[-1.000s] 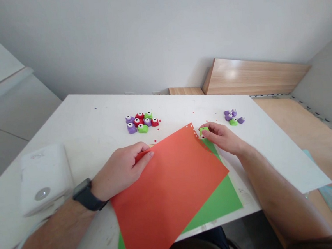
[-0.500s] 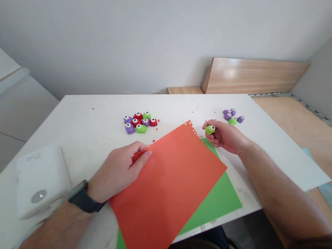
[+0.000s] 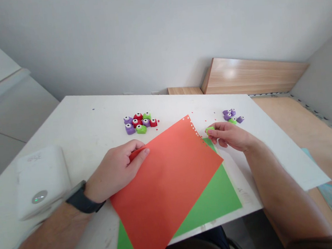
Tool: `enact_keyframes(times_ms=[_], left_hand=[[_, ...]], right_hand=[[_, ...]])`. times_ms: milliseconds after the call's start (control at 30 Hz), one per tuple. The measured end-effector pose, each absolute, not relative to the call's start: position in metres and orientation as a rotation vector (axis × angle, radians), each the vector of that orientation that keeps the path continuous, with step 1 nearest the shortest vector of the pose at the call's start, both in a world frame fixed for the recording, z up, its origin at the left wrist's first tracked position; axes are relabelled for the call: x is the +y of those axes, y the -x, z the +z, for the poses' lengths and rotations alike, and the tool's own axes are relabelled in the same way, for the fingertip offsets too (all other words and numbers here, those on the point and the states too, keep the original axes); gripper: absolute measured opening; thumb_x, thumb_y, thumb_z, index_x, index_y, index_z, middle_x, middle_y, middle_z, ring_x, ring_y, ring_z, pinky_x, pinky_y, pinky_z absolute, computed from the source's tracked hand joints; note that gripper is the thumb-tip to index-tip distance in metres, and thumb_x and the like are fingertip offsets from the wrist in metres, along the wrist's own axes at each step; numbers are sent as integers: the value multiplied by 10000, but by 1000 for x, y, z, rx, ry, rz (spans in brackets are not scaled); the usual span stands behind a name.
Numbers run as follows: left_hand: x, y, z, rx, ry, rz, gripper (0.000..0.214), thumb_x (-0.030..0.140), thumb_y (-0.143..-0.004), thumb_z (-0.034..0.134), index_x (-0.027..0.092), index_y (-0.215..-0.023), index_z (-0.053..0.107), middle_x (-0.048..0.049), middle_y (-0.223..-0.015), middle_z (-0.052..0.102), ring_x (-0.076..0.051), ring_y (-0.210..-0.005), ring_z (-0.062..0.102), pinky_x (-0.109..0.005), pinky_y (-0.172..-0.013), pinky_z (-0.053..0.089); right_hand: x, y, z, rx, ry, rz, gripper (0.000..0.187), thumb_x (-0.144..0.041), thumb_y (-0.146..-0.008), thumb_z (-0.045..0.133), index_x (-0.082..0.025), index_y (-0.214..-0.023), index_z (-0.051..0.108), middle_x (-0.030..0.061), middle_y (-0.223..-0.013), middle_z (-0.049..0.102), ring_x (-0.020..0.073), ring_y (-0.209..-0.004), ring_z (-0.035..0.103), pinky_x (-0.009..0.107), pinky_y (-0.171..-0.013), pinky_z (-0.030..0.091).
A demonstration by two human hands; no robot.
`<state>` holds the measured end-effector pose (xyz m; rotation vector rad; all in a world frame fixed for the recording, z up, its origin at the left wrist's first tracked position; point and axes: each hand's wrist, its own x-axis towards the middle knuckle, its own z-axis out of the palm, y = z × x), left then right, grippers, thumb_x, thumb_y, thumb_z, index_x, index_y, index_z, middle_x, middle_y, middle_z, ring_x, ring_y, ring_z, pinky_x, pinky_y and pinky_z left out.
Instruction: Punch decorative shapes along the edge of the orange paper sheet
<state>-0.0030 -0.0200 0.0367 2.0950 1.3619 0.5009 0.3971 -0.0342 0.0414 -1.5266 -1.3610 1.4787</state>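
Observation:
An orange-red sheet of paper (image 3: pixel 171 175) is tilted above the table, its upper left edge pinched by my left hand (image 3: pixel 125 163). Small punched holes run along its right edge and round the top corner. Between the thumb and fingers of my right hand (image 3: pixel 230 134) is a green craft punch (image 3: pixel 210 130), just right of the punched edge and apart from it. Under the orange-red sheet lies a green sheet of paper (image 3: pixel 216 190), partly covered.
Purple, red and green craft punches (image 3: pixel 138 123) stand grouped at the back centre of the white table (image 3: pixel 80 125). More punches (image 3: pixel 229 114) sit at the back right. Tiny paper cut-outs are scattered between. A white device (image 3: pixel 42 179) with a cable is at the left.
My right hand has turned the green punch, so its white button no longer shows, and moved slightly right. The orange-red sheet has shifted a little up and left.

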Motion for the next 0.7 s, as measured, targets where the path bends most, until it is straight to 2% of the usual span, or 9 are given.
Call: enact_keyframes(times_ms=[167, 367, 700], left_hand=[[-21, 6, 38, 1385, -2053, 582, 321, 567, -1036, 566, 271, -1016, 689, 50, -881, 756, -167, -752, 663, -282, -717, 467], [-19, 6, 37, 1380, -2052, 628, 323, 560, -1042, 565, 265, -1027, 696, 50, -894, 758, -157, -759, 665, -269, -722, 469], [-19, 5, 39, 1387, -2010, 637, 339, 577, -1037, 569, 265, -1043, 701, 44, -919, 771, -161, -769, 680, -267, -710, 484]], right_hand=[[-32, -407, 44, -1388, 1579, 1404, 462, -556, -767, 902, -176, -910, 682, 18, -749, 654, 97, -563, 441, 261, -458, 275], [-32, -410, 44, -1462, 1575, 1490, 447, -586, -836, 843, -166, -904, 710, -14, -689, 569, 76, -540, 351, 266, -478, 189], [-32, -410, 43, -1523, 1578, 1531, 497, -635, -873, 784, -148, -968, 749, -16, -672, 532, 89, -551, 326, 288, -499, 163]])
